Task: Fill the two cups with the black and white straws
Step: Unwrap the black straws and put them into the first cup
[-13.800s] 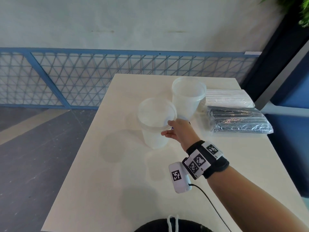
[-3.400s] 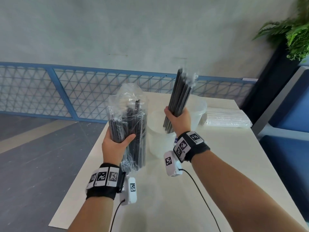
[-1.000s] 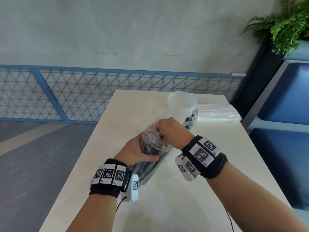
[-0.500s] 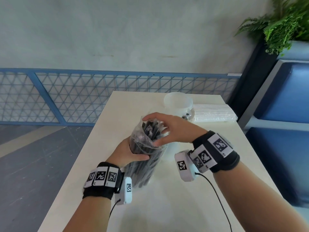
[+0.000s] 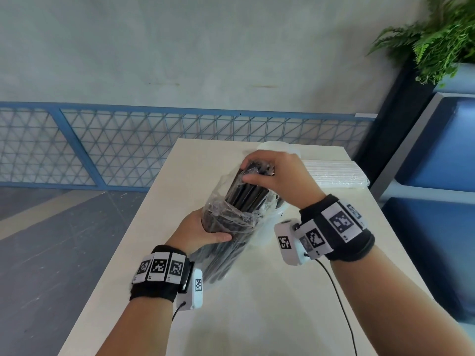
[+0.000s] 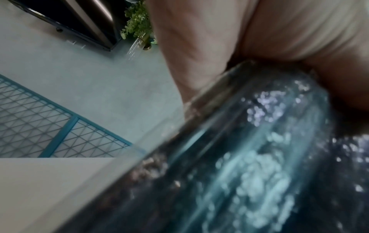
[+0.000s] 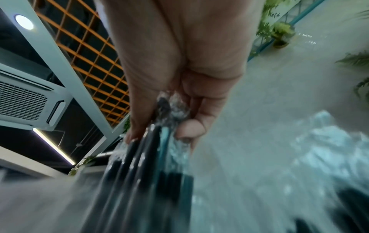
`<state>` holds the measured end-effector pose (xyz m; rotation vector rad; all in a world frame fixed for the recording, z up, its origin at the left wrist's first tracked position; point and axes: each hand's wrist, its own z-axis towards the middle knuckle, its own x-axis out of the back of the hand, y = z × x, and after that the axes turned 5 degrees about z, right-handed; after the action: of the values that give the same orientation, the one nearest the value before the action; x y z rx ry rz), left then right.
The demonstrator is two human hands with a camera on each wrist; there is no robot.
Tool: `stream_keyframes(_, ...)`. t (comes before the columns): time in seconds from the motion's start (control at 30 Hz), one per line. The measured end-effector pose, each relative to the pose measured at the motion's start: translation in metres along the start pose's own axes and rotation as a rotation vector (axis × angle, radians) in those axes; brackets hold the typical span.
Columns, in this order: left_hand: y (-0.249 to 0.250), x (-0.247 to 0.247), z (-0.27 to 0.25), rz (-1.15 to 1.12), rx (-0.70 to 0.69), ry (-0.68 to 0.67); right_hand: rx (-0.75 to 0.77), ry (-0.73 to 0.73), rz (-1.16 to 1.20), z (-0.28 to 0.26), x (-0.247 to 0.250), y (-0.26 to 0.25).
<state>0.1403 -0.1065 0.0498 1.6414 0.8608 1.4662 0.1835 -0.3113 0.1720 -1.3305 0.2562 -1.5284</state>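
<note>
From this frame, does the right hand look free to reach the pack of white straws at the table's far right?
Probably not yet. The right hand grips black straws from the bag that the left hand holds. The pack of white straws lies uncovered, so the path looks free once it lets go.

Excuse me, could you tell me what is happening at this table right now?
A person is unpacking black straws. The left hand grips the plastic bag of black straws above the table, while the right hand grasps a bunch of straws at the bag's open top. The pack of white straws lies untouched further back.
</note>
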Motion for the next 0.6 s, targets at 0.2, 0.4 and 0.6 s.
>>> stream_keyframes(0.2, -0.003, -0.003, 0.001, -0.035, 0.008, 0.079, -0.024, 0.224, 0.162, 0.0, 0.012, -0.004)
stream_keyframes(0.4, 0.011, -0.008, 0.002, -0.127, -0.019, 0.075, -0.295, 0.184, 0.53, -0.024, -0.03, 0.008)
stream_keyframes(0.6, 0.027, -0.014, 0.003, -0.257, -0.105, 0.178, -0.363, 0.226, 0.454, -0.024, -0.053, 0.014)
